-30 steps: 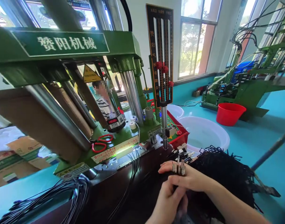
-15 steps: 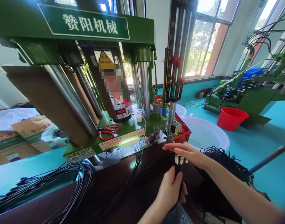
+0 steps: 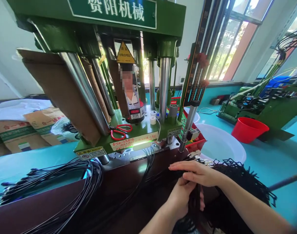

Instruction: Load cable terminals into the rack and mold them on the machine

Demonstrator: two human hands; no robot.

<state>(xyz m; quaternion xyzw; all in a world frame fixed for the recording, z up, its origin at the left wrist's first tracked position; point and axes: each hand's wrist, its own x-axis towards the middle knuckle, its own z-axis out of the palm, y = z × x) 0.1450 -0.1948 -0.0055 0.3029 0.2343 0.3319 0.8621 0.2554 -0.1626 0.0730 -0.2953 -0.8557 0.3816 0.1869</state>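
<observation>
Fingers of my left hand [image 3: 179, 199] are curled shut round a few black cables [image 3: 195, 199] at the bench's [image 3: 138, 195] front right edge. Those of my right hand [image 3: 199, 174] lie straight, pressed together, over them. Other cables [image 3: 149, 156] already reach under the press [image 3: 138, 131]. The tangle [image 3: 238, 182] beside my wrist looks unloaded, I judge.

The left hand [image 3: 181, 198] is closed round a bunch of black cables [image 3: 195, 203]. The right hand [image 3: 199, 173] lies across it from above, fingers flat; whether it grips cannot be told. Metal plug ends [image 3: 202, 160] lie just beyond the right hand, and a cable heap [image 3: 241, 182] lies to its right. Beyond both hands stands a green press [image 3: 143, 133] carrying red scissors [image 3: 121, 130]. Left of them, cable loops [image 3: 65, 182] lie on the worktop [image 3: 138, 182].
</observation>
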